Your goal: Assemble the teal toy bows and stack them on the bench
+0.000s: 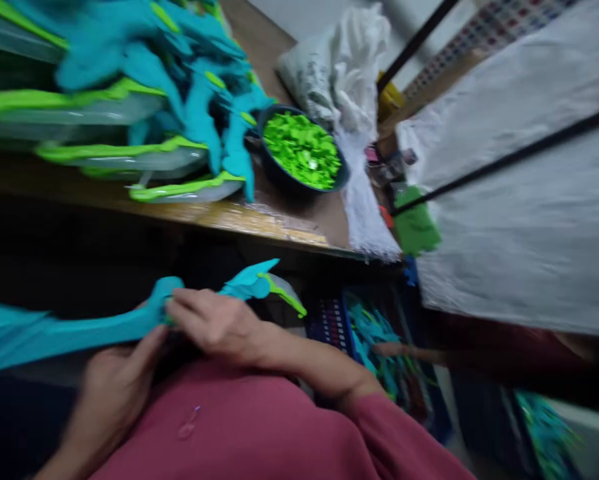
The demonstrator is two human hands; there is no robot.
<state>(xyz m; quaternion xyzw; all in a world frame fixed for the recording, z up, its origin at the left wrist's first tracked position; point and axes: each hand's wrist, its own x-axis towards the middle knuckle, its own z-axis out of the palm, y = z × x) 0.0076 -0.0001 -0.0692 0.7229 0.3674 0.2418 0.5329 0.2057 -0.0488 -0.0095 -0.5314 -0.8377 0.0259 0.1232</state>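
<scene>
A long teal felt piece (69, 330) with a lime green trim at its far end (279, 293) lies across my lap in front of the wooden table. My right hand (214, 323) rests on top of it with the fingers pressed down on the felt. My left hand (112, 387) is below it, thumb and fingers closed on the same piece from underneath. The picture is blurred by motion.
On the wooden table (259, 220) lies a heap of teal and lime felt pieces (144, 87) and a dark bowl of small green bits (302, 150). White plastic bags (349, 73) and white cloth (524, 187) stand to the right. A crate with more teal pieces (374, 333) is on the floor.
</scene>
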